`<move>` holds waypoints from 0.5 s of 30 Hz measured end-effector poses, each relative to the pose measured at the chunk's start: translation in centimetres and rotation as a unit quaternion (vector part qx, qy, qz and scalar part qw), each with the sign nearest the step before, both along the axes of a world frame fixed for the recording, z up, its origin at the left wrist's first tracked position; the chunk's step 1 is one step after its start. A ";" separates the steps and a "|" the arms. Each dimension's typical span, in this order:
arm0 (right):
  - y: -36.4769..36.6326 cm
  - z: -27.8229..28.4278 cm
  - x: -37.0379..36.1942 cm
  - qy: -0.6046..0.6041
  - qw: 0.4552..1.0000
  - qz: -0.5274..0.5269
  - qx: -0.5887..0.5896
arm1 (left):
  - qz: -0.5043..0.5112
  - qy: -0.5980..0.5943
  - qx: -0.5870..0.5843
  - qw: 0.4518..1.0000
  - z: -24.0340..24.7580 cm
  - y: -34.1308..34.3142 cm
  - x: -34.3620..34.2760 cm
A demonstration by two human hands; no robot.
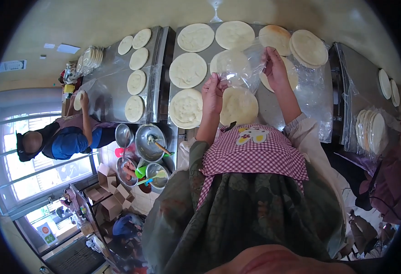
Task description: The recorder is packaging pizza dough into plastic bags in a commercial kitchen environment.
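Between my two hands stretches a clear plastic bag (251, 68), held above the metal table (270, 108). My left hand (213, 92) pinches its near-left edge, while my right hand (274, 68) grips the far-right side, fingers closed. Pale round flatbreads lie in rows beneath and around it. One flatbread (239, 106) sits just below the bag, and another (186, 108) is left of my left hand. Beyond my right hand lies a flatbread with a browned top (276, 39). A pair of overlapping flatbreads (308, 48) rests at the far right, on clear plastic.
Left, a second table (111, 75) carries smaller flatbreads; a co-worker (70, 137) there holds one. Metal bowls (150, 142) with utensils stand below the gap between tables. Cardboard boxes (111, 194) are at lower left. Right, a bagged flatbread stack (371, 130) is beside another person (387, 182).
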State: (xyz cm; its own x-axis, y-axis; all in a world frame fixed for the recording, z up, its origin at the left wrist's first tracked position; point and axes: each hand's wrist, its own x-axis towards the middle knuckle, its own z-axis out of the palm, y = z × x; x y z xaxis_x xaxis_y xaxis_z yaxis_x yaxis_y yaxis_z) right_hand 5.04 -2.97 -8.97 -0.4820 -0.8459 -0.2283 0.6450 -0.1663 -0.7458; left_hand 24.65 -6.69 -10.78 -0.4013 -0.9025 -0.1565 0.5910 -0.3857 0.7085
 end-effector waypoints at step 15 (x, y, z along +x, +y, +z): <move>3.5 2.9 -6.1 0.050 0.998 -0.042 0.018 | -0.256 0.053 0.077 0.962 0.0 1.1 -7.1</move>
State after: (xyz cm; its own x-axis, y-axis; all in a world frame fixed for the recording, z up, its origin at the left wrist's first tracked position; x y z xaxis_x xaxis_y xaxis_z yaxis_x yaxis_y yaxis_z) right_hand -1.05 0.58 -6.03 -0.5724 -0.7940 -0.2047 0.5518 -0.1884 -0.8124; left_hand 17.57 -5.55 -10.82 -0.8080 -0.5515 -0.2073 0.3608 -0.7413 0.5659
